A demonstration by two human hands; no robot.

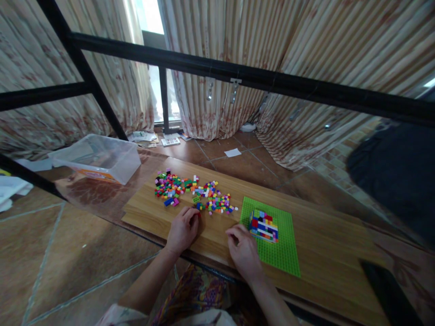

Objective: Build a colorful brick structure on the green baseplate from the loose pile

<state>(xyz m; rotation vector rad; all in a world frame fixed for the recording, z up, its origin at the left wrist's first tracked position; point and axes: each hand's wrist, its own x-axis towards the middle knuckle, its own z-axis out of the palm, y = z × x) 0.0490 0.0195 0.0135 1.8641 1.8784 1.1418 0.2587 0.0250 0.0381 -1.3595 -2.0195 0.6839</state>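
My left hand [182,228] rests on the wooden board [326,253] with its fingers curled, and a small red brick [198,214] shows at the fingertips. My right hand [243,250] lies just to the right, fingers bent down onto the wood at the near left corner of the green baseplate [282,253]; whether it holds anything is hidden. A small multicoloured brick build [264,225] stands on the baseplate near its left edge. Behind my hands, a loose pile of small coloured bricks [190,192] is spread across the board.
A clear plastic tub [97,157] sits on the floor at the back left. Black metal bars [238,72] cross in front of striped curtains. Papers lie on the tiled floor by the window. A dark object [390,290] lies at the board's near right.
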